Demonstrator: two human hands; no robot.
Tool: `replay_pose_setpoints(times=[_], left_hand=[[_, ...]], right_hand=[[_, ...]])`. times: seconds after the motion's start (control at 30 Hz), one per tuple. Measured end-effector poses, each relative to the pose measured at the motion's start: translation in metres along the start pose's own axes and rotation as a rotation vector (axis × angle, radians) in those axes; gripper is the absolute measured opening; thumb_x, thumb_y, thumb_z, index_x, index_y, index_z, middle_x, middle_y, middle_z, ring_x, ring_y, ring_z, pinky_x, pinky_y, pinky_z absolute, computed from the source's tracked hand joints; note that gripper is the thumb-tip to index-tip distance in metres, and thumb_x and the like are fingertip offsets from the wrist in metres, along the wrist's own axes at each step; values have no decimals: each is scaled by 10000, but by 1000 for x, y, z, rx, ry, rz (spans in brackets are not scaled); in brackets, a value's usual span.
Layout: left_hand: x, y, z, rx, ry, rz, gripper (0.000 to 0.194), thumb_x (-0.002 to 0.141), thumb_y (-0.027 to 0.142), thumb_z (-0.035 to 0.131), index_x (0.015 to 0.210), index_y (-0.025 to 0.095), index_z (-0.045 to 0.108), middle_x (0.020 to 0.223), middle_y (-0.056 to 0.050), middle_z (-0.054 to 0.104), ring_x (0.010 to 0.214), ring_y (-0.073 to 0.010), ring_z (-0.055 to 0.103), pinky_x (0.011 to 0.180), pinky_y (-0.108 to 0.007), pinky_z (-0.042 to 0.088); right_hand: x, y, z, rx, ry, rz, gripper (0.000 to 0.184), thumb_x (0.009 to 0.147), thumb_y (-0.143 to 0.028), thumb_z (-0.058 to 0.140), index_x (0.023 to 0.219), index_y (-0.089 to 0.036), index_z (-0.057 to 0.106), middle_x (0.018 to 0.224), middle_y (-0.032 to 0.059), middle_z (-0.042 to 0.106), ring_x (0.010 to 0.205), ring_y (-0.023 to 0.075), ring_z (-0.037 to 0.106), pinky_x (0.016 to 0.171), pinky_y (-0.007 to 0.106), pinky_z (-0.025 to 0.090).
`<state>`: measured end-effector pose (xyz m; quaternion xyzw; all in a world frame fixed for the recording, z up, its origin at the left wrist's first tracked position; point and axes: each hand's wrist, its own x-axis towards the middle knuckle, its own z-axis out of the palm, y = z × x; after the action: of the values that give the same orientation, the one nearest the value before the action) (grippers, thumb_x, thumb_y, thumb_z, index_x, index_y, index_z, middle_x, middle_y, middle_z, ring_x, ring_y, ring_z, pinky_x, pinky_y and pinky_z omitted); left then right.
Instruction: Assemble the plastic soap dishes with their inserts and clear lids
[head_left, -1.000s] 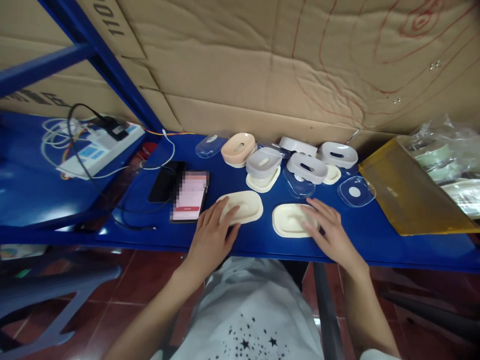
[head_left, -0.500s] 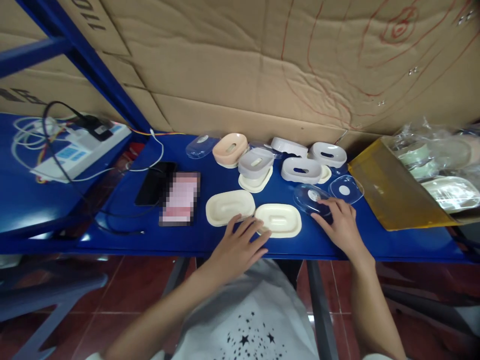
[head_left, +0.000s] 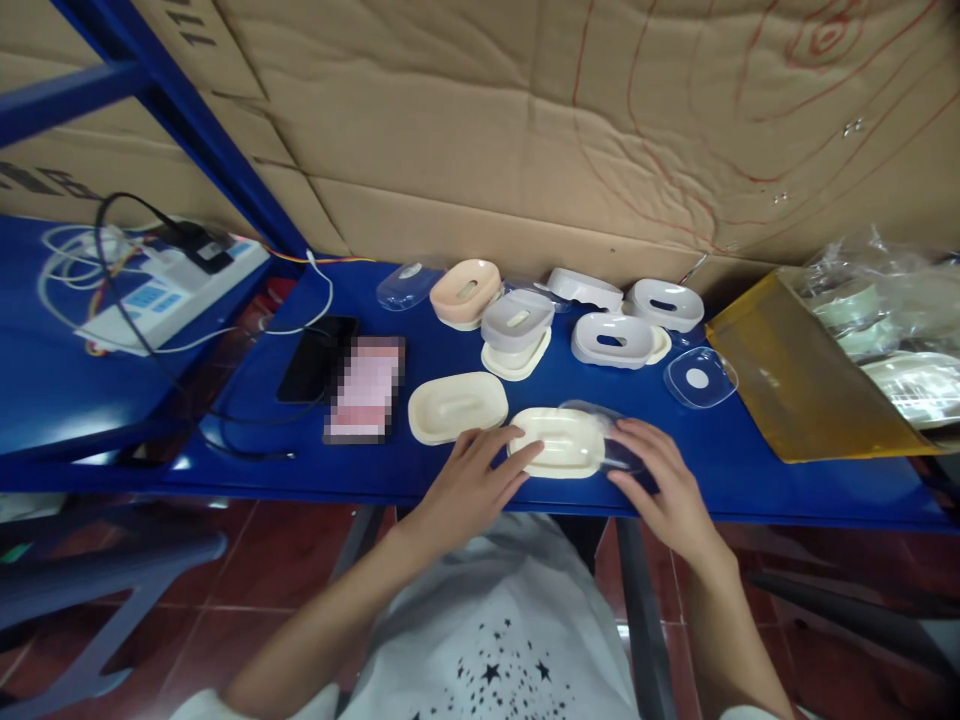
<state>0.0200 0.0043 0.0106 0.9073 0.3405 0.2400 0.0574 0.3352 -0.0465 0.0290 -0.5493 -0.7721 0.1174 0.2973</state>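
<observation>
My left hand (head_left: pixel 474 482) rests with spread fingers on the left end of a cream oval soap dish base (head_left: pixel 559 462), which lies on the blue table. A second cream base (head_left: pixel 457 408) sits just left of it. My right hand (head_left: pixel 664 482) has its fingers and thumb around the right end of a clear plastic lid (head_left: pixel 621 452). That lid is tilted and partly behind the nearer base, close against its right end. Behind my hands stand a peach soap dish (head_left: pixel 444 300) and several pale grey soap dishes (head_left: pixel 613 350), some on cream bases.
Another clear lid (head_left: pixel 716 385) lies beside an open yellow-brown box (head_left: pixel 787 385) of wrapped dishes at the right. Two phones, one with a lit screen (head_left: pixel 365 390), lie at the left near a power strip (head_left: pixel 146 310) with tangled cables. Cardboard (head_left: pixel 465 130) stands behind the table.
My left hand has moved from the left base to the other base, which now sits closer to it. My right hand let go of that base, took a clear lid and brought it leftward and nearer.
</observation>
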Motion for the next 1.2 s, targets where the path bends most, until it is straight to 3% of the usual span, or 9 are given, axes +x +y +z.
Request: replay_pose_setpoints(times=[0.13, 0.37, 0.53, 0.73, 0.9, 0.97, 1.07, 1.2], left_hand=[[-2, -2, 4, -64, 70, -29, 519, 1103, 307, 579, 1588, 213, 425, 1512, -198, 560, 1255, -291, 680, 1060, -476, 596], [-2, -2, 5, -87, 90, -32, 498, 1110, 293, 558, 1580, 186, 432, 1477, -197, 600, 1275, -288, 689, 1055, -456, 624], [-1, -5, -2, -9, 109, -33, 468, 1086, 308, 614, 1531, 211, 504, 1460, -189, 626, 1326, -323, 648, 1065, -507, 577], [-9, -29, -16, 246, 136, -315, 542, 1022, 407, 707, 1504, 210, 556, 1608, -253, 514, 1467, -474, 521, 1159, -709, 387], [-18, -42, -15, 258, 113, -381, 505, 1050, 404, 656, 1504, 207, 554, 1601, -240, 535, 1475, -457, 523, 1168, -709, 378], [-16, -37, -16, 249, 127, -345, 466, 1057, 385, 646, 1482, 207, 577, 1599, -233, 540, 1486, -441, 516, 1196, -704, 347], [-9, -21, -19, 192, 93, -177, 445, 1066, 381, 635, 1485, 240, 588, 1633, -187, 525, 1521, -395, 486, 1278, -696, 219], [5, 0, -12, 124, -22, 20, 339, 1059, 418, 658, 1368, 277, 670, 1601, -100, 583, 1502, -333, 508, 1332, -660, 93]], right_hand=[[7, -18, 23, -55, -24, -207, 511, 1044, -276, 678, 1537, -326, 554, 1522, 108, 619, 1517, 345, 494, 1188, 592, 499], [14, -27, 44, -143, 3, -234, 525, 1048, -266, 674, 1553, -281, 531, 1513, 133, 631, 1503, 343, 512, 1166, 581, 517], [13, -13, 31, -177, 51, -215, 503, 1055, -238, 654, 1543, -269, 536, 1507, 136, 636, 1482, 327, 536, 1173, 548, 503], [4, 24, 6, -447, 220, -14, 348, 1063, -204, 610, 1403, -267, 645, 1477, 121, 668, 1435, 359, 582, 1181, 593, 421], [17, 37, -12, -480, 219, -23, 389, 1083, -206, 531, 1457, -267, 617, 1516, 113, 653, 1459, 333, 565, 1170, 535, 412], [39, 41, -17, -494, 191, -38, 426, 1096, -231, 501, 1515, -265, 576, 1556, 111, 626, 1474, 326, 549, 1176, 529, 400], [81, 52, -17, -547, 139, -88, 450, 1108, -294, 508, 1552, -231, 544, 1585, 120, 602, 1481, 335, 538, 1199, 543, 367], [125, 62, -5, -575, 32, -197, 327, 1117, -269, 501, 1378, -203, 687, 1341, 114, 768, 1294, 327, 682, 1178, 561, 360]])
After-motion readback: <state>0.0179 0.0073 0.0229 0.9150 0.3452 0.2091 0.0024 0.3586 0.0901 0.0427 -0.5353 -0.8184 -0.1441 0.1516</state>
